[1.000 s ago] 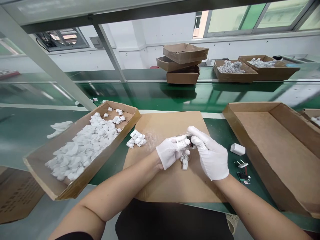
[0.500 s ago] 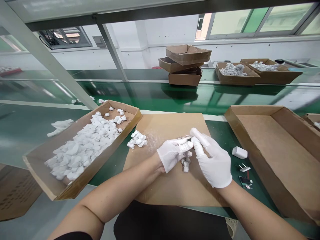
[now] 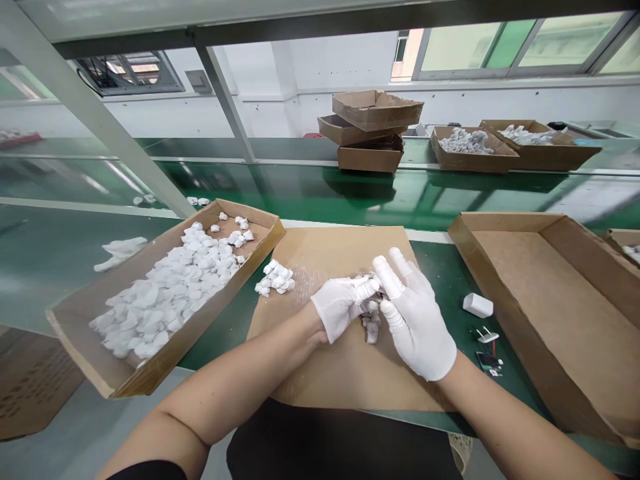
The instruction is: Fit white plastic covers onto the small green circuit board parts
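My left hand (image 3: 345,303), in a white glove, is closed with its fingertips pinched together above the brown cardboard sheet (image 3: 320,373). Whatever it grips is mostly hidden; a small dark bit shows at the fingertips. My right hand (image 3: 417,313), gloved too, has its fingers stretched out, the thumb side close against the left fingertips. Just below the hands lie small white pieces (image 3: 371,327), partly covered by them. A little heap of white plastic pieces (image 3: 275,278) rests at the sheet's left edge.
On the left stands a cardboard tray (image 3: 120,393) full of white pieces. A bare-bottomed cardboard tray (image 3: 545,280) is at right. Between it and the sheet lie a white plug housing (image 3: 479,305), a pronged plug part (image 3: 485,335) and a circuit board (image 3: 489,363). Stacked boxes (image 3: 370,157) stand behind.
My right hand's fingers have straightened and lifted away from the pinch they shared with the left fingertips. The left hand stays closed in nearly the same place.
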Available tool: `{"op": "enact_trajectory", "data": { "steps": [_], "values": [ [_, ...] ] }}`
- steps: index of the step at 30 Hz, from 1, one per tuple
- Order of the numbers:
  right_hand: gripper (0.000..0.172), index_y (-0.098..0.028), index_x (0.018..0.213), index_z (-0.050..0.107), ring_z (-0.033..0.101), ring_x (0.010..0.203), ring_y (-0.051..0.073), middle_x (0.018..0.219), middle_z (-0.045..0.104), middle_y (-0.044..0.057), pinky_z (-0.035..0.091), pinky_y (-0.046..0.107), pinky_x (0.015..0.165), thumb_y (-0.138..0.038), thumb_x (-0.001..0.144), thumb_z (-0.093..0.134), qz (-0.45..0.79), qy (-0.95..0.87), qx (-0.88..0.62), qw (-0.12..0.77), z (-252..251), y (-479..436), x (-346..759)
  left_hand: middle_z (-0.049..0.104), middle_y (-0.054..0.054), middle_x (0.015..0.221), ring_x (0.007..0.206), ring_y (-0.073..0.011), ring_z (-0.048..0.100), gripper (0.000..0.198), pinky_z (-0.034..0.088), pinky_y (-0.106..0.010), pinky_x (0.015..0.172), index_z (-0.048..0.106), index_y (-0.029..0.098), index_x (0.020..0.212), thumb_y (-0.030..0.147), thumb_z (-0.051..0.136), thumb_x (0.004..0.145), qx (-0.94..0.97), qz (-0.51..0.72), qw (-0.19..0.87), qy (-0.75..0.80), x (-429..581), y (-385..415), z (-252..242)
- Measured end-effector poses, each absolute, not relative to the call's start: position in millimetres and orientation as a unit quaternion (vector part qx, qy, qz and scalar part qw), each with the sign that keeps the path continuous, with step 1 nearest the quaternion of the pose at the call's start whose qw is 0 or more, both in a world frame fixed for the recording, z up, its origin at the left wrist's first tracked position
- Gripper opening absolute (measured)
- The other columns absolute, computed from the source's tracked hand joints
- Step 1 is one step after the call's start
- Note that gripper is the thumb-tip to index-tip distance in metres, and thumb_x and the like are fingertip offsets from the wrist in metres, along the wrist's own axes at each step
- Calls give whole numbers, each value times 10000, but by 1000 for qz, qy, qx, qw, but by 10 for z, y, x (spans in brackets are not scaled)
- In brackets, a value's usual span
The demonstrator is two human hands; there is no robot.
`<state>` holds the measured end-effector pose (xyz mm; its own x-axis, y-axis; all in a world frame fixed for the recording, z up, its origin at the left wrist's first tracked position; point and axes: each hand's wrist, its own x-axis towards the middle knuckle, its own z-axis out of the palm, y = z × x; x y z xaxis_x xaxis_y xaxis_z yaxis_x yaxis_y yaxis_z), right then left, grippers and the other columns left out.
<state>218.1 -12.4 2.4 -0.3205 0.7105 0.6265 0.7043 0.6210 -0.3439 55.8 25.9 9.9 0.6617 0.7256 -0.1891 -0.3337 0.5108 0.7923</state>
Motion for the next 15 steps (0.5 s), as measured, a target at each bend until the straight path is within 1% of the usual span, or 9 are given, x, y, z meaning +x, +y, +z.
{"op": "enact_trajectory", "data": {
  "steps": [2, 3, 5, 7, 8, 10, 11, 13, 15],
  "values": [
    [564, -200, 1595, 309, 218, 1531, 334, 1596, 386, 126, 331, 593, 1182, -320, 1044, 347, 51, -812, -436, 384, 31, -113, 2209, 517, -8, 635, 547, -163, 569, 433, 510, -302, 482, 664, 119, 931, 493, 803, 762, 385, 317, 830, 251, 521, 282, 119],
    [544, -220, 1581, 348, 232, 1529, 320, 1589, 404, 102, 345, 569, 1190, -334, 1049, 357, 90, -811, -438, 378, 42, -106, 2233, 530, -18, 653, 551, -167, 577, 413, 520, -319, 502, 668, 116, 923, 486, 787, 781, 393, 309, 831, 242, 494, 297, 125],
    [486, -287, 1527, 452, 336, 1492, 284, 1554, 464, 43, 393, 495, 1190, -368, 1050, 411, 181, -791, -454, 369, 81, -92, 2292, 572, -49, 733, 568, -169, 589, 373, 541, -355, 555, 674, 116, 919, 474, 735, 832, 408, 281, 840, 219, 439, 328, 134],
    [486, -340, 1497, 487, 454, 1424, 262, 1520, 509, 16, 438, 442, 1170, -397, 1016, 528, 257, -748, -484, 374, 138, -85, 2347, 593, -67, 822, 592, -165, 600, 342, 552, -375, 613, 672, 124, 920, 464, 671, 881, 417, 253, 851, 194, 400, 347, 141],
    [544, -353, 1509, 465, 478, 1406, 264, 1509, 521, 16, 445, 443, 1165, -406, 983, 596, 281, -728, -497, 380, 168, -86, 2367, 590, -67, 848, 606, -162, 606, 334, 552, -372, 637, 670, 128, 920, 461, 650, 894, 419, 242, 855, 184, 392, 350, 143],
    [744, -358, 1552, 384, 469, 1410, 288, 1505, 525, 28, 439, 477, 1166, -419, 893, 724, 308, -708, -503, 388, 220, -92, 2385, 573, -62, 877, 637, -157, 612, 333, 546, -353, 660, 670, 132, 924, 462, 634, 903, 427, 236, 855, 178, 397, 344, 141],
    [792, -357, 1549, 390, 463, 1414, 299, 1509, 520, 32, 430, 495, 1169, -418, 854, 765, 317, -708, -499, 386, 237, -98, 2384, 567, -61, 884, 649, -156, 615, 337, 542, -343, 662, 674, 130, 926, 464, 642, 899, 433, 233, 853, 177, 408, 337, 135],
    [687, -364, 1457, 533, 485, 1398, 302, 1488, 542, 17, 414, 510, 1179, -392, 821, 790, 324, -713, -491, 382, 248, -109, 2369, 569, -66, 879, 660, -148, 604, 367, 532, -330, 661, 686, 118, 903, 484, 663, 887, 445, 228, 847, 180, 434, 318, 112],
    [451, -364, 1292, 687, 530, 1360, 283, 1404, 618, -11, 394, 505, 1196, -345, 847, 754, 329, -713, -484, 387, 233, -116, 2350, 581, -74, 841, 652, -148, 595, 404, 526, -338, 654, 693, 103, 846, 506, 714, 846, 447, 230, 841, 198, 453, 299, 86]
  ]
}}
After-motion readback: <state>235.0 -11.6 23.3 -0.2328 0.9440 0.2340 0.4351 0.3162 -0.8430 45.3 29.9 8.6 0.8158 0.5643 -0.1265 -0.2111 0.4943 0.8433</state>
